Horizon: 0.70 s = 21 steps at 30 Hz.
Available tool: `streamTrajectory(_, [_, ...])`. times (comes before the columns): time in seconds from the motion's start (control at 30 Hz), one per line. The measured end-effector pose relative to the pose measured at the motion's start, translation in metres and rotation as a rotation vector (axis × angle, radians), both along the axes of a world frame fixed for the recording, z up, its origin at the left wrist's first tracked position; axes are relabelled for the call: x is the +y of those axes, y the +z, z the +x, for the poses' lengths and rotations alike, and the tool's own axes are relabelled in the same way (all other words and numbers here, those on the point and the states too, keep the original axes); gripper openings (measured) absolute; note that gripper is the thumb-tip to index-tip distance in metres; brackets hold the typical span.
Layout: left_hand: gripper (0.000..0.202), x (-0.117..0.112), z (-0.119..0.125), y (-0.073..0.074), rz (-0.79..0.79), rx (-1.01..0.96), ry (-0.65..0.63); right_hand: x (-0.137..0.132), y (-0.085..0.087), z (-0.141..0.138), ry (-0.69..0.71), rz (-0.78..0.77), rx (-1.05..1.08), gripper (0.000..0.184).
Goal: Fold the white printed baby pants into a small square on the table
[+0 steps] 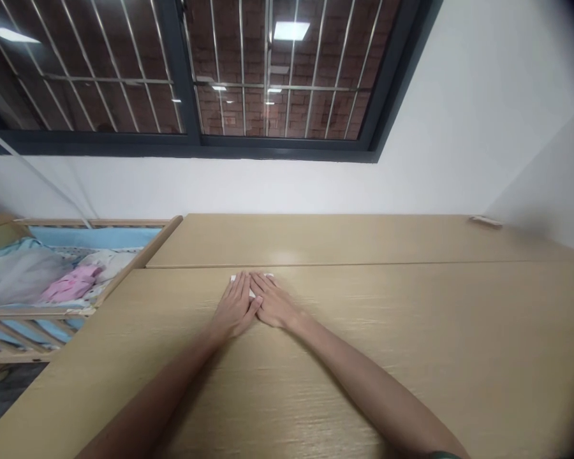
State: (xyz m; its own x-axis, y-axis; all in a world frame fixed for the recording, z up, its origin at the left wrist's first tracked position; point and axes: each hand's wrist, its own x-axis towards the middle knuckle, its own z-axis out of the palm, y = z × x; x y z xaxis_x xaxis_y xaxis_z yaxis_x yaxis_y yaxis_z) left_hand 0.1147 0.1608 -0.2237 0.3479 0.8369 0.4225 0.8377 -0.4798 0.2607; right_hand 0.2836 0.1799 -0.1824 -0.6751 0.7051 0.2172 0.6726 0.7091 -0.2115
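Two hands [233,306] [273,304] flat on one white wipe [252,293], one wooden surface [363,319] beneath.

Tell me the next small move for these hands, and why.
Probably slide the white piece, cloth or paper, slightly back toward the person. The left hand and right hand lie over it side by side, reaching well forward, close to the seam, while the wooden surface extends on the near side.

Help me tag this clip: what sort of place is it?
Probably a bedroom or nursery: a wooden crib with bedding stands beside a broad wooden surface, below a barred window.
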Motion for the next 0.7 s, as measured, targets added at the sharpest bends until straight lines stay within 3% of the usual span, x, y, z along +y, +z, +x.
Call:
streamTrajectory(0.23, [0.079,-0.004,-0.022,-0.006,-0.011,0.048,0.061,0.0,0.006,0.017,-0.079,-0.101,0.034,0.069])
streamTrajectory(0.4, [0.075,-0.01,-0.026,0.0,0.11,0.106,0.04,0.005,0.015,0.033,-0.091,-0.191,0.01,0.075])
streamTrajectory(0.53, [0.063,-0.011,-0.024,0.006,0.125,0.098,-0.064,0.005,0.022,0.038,0.008,-0.054,0.032,0.077])
streamTrajectory(0.7, [0.063,-0.005,-0.021,0.003,0.09,-0.021,-0.002,0.008,0.019,0.04,0.074,-0.027,0.054,0.071])
